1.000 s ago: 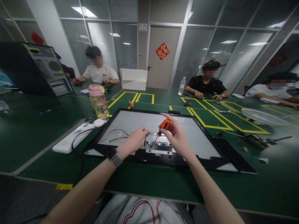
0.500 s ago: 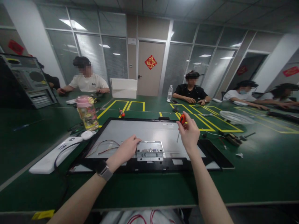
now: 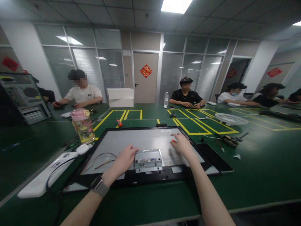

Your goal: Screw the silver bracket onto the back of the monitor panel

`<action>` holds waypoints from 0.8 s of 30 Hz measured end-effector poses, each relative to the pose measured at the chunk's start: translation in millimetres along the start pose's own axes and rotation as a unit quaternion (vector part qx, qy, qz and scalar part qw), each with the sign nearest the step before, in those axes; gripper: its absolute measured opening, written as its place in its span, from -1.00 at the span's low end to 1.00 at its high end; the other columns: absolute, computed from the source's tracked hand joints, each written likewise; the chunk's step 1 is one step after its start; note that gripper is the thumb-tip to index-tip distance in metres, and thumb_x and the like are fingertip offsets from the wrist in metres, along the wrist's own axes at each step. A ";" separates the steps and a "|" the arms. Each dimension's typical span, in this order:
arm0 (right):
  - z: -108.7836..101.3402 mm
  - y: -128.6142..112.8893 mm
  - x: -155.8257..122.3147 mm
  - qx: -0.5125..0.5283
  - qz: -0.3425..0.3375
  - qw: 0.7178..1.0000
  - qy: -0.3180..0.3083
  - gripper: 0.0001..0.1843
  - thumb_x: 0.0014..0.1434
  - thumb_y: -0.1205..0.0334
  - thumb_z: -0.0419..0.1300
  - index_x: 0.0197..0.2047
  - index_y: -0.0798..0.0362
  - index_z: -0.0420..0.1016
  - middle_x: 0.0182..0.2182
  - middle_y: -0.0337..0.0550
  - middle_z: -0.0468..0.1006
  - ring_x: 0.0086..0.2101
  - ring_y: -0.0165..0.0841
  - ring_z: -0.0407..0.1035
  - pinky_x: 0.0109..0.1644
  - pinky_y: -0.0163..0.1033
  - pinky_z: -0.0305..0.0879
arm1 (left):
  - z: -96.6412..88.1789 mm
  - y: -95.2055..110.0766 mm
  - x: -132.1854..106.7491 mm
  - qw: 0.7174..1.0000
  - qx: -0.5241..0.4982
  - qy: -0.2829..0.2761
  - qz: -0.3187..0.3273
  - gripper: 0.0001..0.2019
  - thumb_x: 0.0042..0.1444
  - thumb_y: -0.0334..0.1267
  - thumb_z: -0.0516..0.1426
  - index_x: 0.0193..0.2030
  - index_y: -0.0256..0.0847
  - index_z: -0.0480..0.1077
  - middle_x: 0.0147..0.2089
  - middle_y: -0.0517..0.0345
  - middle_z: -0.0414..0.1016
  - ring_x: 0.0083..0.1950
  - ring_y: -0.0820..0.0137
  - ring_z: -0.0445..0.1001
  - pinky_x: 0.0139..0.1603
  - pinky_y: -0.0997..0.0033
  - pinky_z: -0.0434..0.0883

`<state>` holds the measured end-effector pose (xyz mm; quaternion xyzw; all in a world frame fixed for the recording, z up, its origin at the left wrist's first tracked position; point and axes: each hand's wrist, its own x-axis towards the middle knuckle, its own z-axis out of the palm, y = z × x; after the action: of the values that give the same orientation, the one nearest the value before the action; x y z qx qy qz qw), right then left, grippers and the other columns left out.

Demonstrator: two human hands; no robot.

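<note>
A monitor lies face down on the green table, its grey back panel (image 3: 141,141) inside a black frame (image 3: 150,180). A small metal bracket (image 3: 148,160) with connectors sits near the panel's front edge. My left hand (image 3: 123,161), watch on its wrist, has its fingers curled on the bracket's left edge. My right hand (image 3: 182,147) rests low on the panel to the right of the bracket, closed over an orange-handled screwdriver (image 3: 173,141) of which only a bit of the handle shows. Thin red wires (image 3: 101,158) lie on the panel's left part.
A pink-lidded bottle (image 3: 82,125) and a white device with a black cable (image 3: 44,177) lie left of the monitor. A black strip (image 3: 215,158), small tools (image 3: 229,141) and a fan guard (image 3: 229,118) lie to the right. A computer case (image 3: 23,97) stands far left. Several people sit across the table.
My right hand has come down from mid-air onto the panel with the screwdriver. My left hand has stayed at the bracket. The view has tilted up.
</note>
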<state>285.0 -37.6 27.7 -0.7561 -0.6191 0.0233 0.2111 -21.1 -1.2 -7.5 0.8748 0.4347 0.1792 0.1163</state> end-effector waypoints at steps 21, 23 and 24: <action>21.4 -23.8 -4.6 0.234 -0.237 0.922 -0.199 -0.39 -0.30 0.19 0.51 -0.10 0.08 0.56 -0.07 -0.10 0.47 -0.09 -0.21 0.39 0.06 -0.19 0.31 | -26.5 -4.1 -2.0 0.979 -0.187 -0.078 -0.017 -0.38 -0.17 -0.15 0.34 0.11 -0.17 0.44 0.04 0.10 0.39 -0.04 0.29 0.41 0.04 0.33 0.36; 21.6 -23.0 -3.8 0.266 -0.224 0.918 -0.192 -0.45 -0.24 0.21 0.47 -0.09 0.06 0.57 -0.07 -0.12 0.48 -0.10 -0.24 0.41 0.01 -0.21 0.33 | -26.5 -6.2 0.1 0.978 -0.195 -0.066 -0.015 -0.43 -0.11 -0.15 0.30 0.11 -0.15 0.44 0.02 0.10 0.41 -0.04 0.30 0.42 0.05 0.32 0.37; 22.0 -22.7 -3.2 0.281 -0.221 0.915 -0.185 -0.46 -0.20 0.22 0.46 -0.07 0.05 0.56 -0.06 -0.12 0.48 -0.08 -0.24 0.41 0.02 -0.21 0.32 | -26.2 -7.0 1.4 0.978 -0.200 -0.057 -0.014 -0.44 -0.08 -0.16 0.29 0.12 -0.15 0.44 0.04 0.09 0.42 -0.01 0.29 0.42 0.07 0.31 0.36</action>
<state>256.7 -30.9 14.8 -0.4917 -0.7662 0.2890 0.2962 -36.3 5.3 14.1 0.8362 0.3954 0.2110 0.3160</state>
